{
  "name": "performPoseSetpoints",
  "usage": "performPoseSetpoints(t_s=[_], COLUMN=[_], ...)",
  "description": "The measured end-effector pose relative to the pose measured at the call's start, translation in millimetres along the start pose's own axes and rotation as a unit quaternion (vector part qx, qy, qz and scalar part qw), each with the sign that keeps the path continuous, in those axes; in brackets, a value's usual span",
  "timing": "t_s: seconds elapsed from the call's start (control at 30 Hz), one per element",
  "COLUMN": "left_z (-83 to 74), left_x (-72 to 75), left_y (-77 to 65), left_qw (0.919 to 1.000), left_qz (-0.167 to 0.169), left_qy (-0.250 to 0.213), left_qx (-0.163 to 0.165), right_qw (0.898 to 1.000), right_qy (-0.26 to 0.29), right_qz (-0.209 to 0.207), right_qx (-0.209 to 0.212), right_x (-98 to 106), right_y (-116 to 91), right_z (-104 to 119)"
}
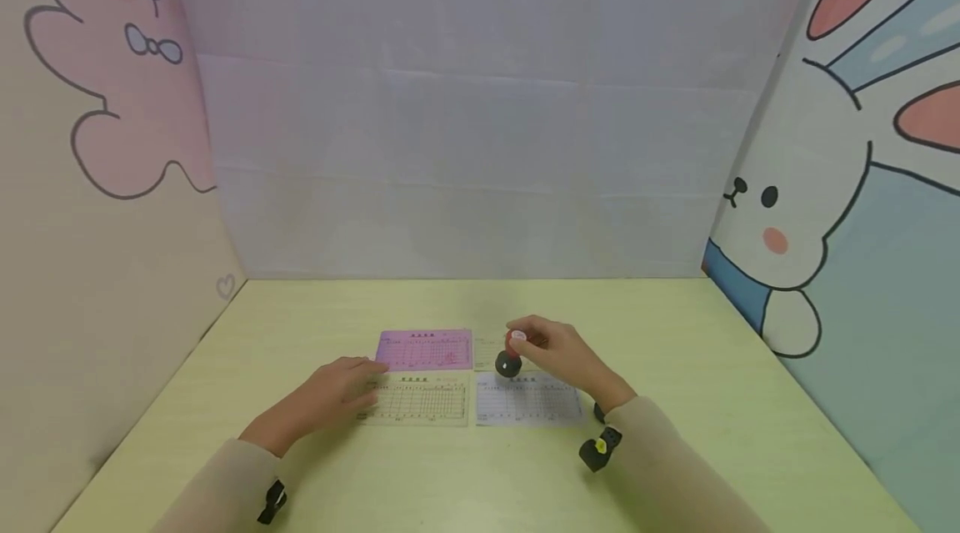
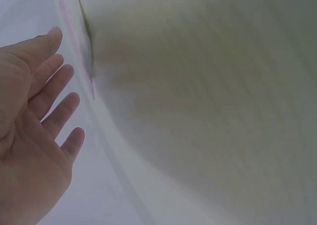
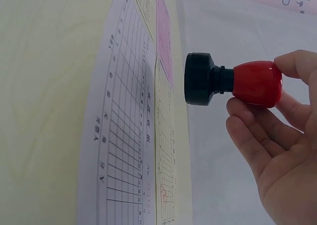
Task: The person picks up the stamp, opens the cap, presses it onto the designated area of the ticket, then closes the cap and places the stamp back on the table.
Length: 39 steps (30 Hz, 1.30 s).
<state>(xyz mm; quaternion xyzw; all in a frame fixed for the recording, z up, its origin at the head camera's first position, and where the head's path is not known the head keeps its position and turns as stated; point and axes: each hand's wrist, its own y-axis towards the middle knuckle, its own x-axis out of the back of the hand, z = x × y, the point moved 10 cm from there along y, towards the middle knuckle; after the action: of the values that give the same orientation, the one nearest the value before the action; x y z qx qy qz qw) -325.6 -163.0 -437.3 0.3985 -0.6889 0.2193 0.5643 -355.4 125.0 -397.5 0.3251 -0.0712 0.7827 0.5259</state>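
My right hand [image 1: 570,356] pinches the red handle of a rubber stamp [image 3: 256,84] with a round black base. In the right wrist view the base is raised off the papers, its flat face toward them. Below it lie a white printed form [image 1: 525,401] at front right and a pale yellow form [image 1: 487,343] behind, partly covered by the hand. My left hand [image 1: 333,391] has its fingers extended at the left edges of a pink form [image 1: 420,351] and a front yellow form [image 1: 423,399]. Red stamp marks show on the pink form and the back yellow one.
The four-sided layout of forms sits mid-table on a light yellow-green tabletop [image 1: 420,483]. A white cloth wall [image 1: 465,141] stands behind it. Side panels carry a pink bear [image 1: 142,99] and a white rabbit [image 1: 795,174]. Black straps are on both wrists.
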Motion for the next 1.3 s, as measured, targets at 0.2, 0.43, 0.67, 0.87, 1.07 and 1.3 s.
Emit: performPoseSetpoints(t_s=[0.2,0.43,0.67,0.87,1.07,1.3], left_z=[6.7,5.3,5.9,5.8,6.9,8.9], left_x=[0.8,-3.0,-9.1,-8.8,-8.1,-11.2], left_y=[-17.0,-23.0,-24.8,-23.6,-23.7,-23.5], left_qw=[0.9998,0.9993,0.9992,0.9992,0.9992,0.9985], left_qz=[-0.006,0.007,0.023,0.029,0.032,0.043], left_qy=[-0.004,-0.017,-0.002,-0.005,-0.013,-0.034], left_qx=[-0.021,-0.032,-0.032,-0.029,-0.022,-0.006], right_qw=[1.0,1.0,1.0,1.0,1.0,0.999], right_qy=[0.007,0.003,-0.016,-0.009,0.006,-0.01], right_qz=[0.006,0.016,0.016,0.022,0.026,0.045], right_qx=[-0.016,-0.008,-0.011,-0.013,-0.006,0.012], right_x=[-4,-11,-14,-19,-25,-43], right_y=[0,1,0,0,2,4], right_z=[0,4,2,3,10,20])
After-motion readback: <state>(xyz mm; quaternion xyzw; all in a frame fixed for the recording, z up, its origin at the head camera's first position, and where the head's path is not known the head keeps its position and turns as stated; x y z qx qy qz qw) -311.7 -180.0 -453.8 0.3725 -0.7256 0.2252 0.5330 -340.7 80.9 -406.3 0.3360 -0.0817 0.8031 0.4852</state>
